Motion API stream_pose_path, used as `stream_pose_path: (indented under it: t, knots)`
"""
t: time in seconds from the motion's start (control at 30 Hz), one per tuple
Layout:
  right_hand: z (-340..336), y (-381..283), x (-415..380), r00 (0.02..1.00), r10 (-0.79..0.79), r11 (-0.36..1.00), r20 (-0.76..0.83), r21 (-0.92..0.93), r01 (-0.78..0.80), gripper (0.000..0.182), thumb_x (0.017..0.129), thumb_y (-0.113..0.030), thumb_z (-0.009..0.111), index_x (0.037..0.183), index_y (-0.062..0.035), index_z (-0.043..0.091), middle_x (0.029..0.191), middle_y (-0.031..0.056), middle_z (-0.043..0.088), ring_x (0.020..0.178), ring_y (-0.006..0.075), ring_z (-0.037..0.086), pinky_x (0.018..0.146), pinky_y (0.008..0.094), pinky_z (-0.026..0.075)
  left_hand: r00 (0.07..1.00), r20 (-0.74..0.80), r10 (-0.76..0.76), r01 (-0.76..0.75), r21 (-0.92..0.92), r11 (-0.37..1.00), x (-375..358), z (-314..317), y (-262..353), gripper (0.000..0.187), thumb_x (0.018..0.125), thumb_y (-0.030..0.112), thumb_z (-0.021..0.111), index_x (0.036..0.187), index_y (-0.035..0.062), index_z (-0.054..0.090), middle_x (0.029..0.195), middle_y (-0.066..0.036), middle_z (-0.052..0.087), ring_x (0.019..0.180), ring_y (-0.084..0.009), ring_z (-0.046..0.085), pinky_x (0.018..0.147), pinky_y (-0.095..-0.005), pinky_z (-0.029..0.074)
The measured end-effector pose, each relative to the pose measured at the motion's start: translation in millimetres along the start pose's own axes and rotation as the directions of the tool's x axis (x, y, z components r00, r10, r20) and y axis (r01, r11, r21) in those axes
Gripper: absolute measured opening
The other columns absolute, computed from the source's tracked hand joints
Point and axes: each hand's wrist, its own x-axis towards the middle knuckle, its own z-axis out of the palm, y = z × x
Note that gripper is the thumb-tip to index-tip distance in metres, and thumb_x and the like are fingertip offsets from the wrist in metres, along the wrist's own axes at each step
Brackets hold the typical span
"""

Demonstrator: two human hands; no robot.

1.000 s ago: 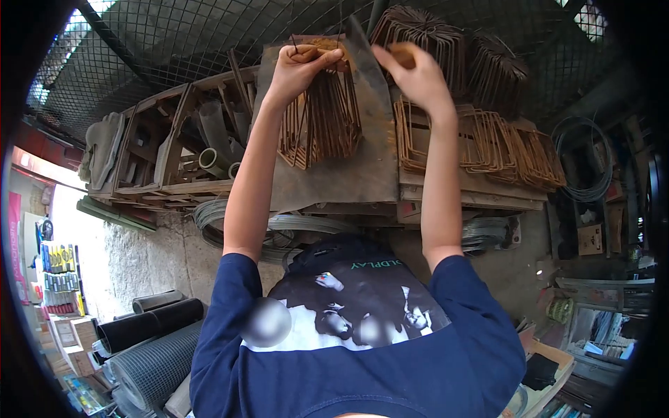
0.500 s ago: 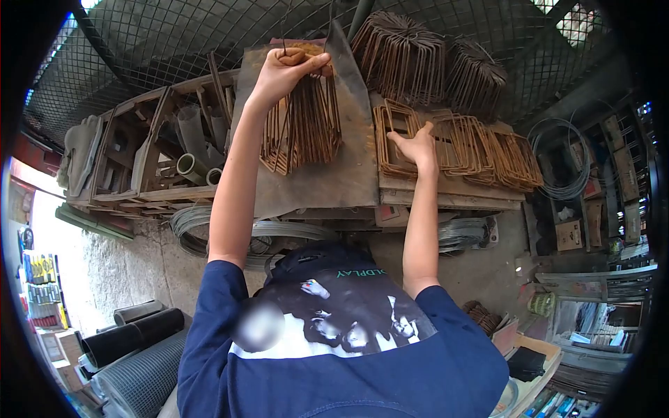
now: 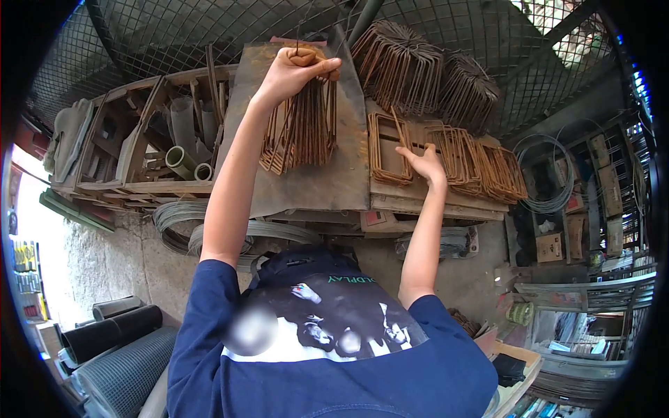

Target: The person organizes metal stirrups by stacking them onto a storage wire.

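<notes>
Rusty rectangular rebar stirrups point(image 3: 301, 129) hang in a bundle under my left hand point(image 3: 296, 75), whose fingers are wrapped round their top ends. A dark wire rises above that grip. On the wooden bench to the right lies a flat pile of stirrups point(image 3: 388, 157). Beside it, my right hand point(image 3: 428, 168) hovers over or touches the pile's right side, thumb and fingers apart; contact is hard to make out. Further right, more stirrups point(image 3: 456, 157) lean in an overlapping row. Behind the hanging bundle is a metal sheet point(image 3: 348, 177).
Two bundles of dark stirrups point(image 3: 404, 63) stand at the back against the wire mesh point(image 3: 167, 42). Wooden compartments point(image 3: 132, 184) with pipes are on the left. Wire coils point(image 3: 174, 223) lie below the bench, and another coil point(image 3: 547, 174) hangs at right. Mesh rolls point(image 3: 129, 369) lie at lower left.
The view has shifted slightly. My right hand has drawn back toward me and to the right across the stirrups. My left hand keeps its grip on the hanging bundle.
</notes>
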Motion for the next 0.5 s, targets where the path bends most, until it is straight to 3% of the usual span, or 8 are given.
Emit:
stream_pose_path:
  t: [0.13, 0.2, 0.23, 0.37, 0.47, 0.5]
  knots:
    - [-7, 7, 1, 0.996, 0.062, 0.987, 0.064, 0.144, -0.071, 0.124, 0.065, -0.056, 0.075, 0.145, 0.0071, 0.004, 0.143, 0.0352, 0.026, 0.135, 0.0419, 0.030, 0.109, 0.0503, 0.030, 0.999, 0.038, 0.022, -0.021, -0.027, 0.999, 0, -1, -1, 0.030, 0.082, 0.027, 0.074, 0.070, 0.0010, 0.068, 0.072, -0.004, 0.069, 0.071, -0.0062, 0.062, 0.070, -0.0219, 0.049]
    - [-10, 11, 6, 0.999, -0.033, 0.956, 0.011, 0.292, 0.028, 0.119, 0.065, -0.052, 0.075, 0.145, 0.0053, 0.007, 0.142, 0.0355, 0.027, 0.134, 0.0410, 0.031, 0.108, 0.0492, 0.031, 0.999, 0.041, 0.029, -0.028, -0.034, 0.999, 0, -1, 1, 0.030, 0.082, 0.027, 0.074, 0.070, 0.0009, 0.068, 0.072, -0.004, 0.069, 0.072, -0.0065, 0.063, 0.070, -0.0221, 0.050]
    - [-12, 10, 2, 0.999, -0.023, 0.956, -0.026, 0.292, 0.030, 0.112, 0.067, -0.048, 0.074, 0.145, 0.0036, 0.013, 0.137, 0.0329, 0.037, 0.128, 0.0398, 0.040, 0.104, 0.0475, 0.033, 1.000, 0.024, 0.008, -0.008, -0.033, 0.999, -2, 1, 4, 0.031, 0.082, 0.027, 0.074, 0.069, 0.0009, 0.067, 0.073, -0.004, 0.069, 0.072, -0.0066, 0.063, 0.070, -0.0223, 0.050]
    - [-23, 7, -11, 0.989, -0.130, 0.920, -0.074, 0.363, 0.148, 0.105, 0.067, -0.046, 0.075, 0.142, 0.0035, 0.020, 0.128, 0.0272, 0.045, 0.119, 0.0346, 0.048, 0.099, 0.0446, 0.038, 0.999, 0.037, -0.005, 0.007, -0.037, 0.999, -1, 0, 3, 0.032, 0.082, 0.027, 0.074, 0.066, 0.0014, 0.064, 0.074, -0.005, 0.069, 0.073, -0.0072, 0.064, 0.071, -0.0229, 0.051]
    - [-30, 7, -17, 0.972, -0.208, 0.827, -0.105, 0.512, 0.232, 0.096, 0.071, -0.042, 0.075, 0.140, 0.0027, 0.026, 0.121, 0.0213, 0.050, 0.110, 0.0281, 0.054, 0.093, 0.0395, 0.043, 0.999, 0.046, -0.002, 0.003, -0.036, 0.999, 2, -1, -1, 0.033, 0.082, 0.027, 0.074, 0.064, 0.0016, 0.063, 0.074, -0.006, 0.069, 0.074, -0.0081, 0.065, 0.071, -0.0227, 0.051]
    - [-32, 8, -17, 0.959, -0.259, 0.720, -0.119, 0.638, 0.273, 0.090, 0.074, -0.040, 0.072, 0.140, 0.0012, 0.027, 0.119, 0.0205, 0.051, 0.109, 0.0273, 0.055, 0.091, 0.0381, 0.044, 0.999, 0.045, 0.003, -0.001, -0.038, 0.999, 2, -1, 3, 0.033, 0.082, 0.027, 0.074, 0.064, 0.0016, 0.063, 0.074, -0.006, 0.069, 0.074, -0.0081, 0.065, 0.071, -0.0227, 0.051]
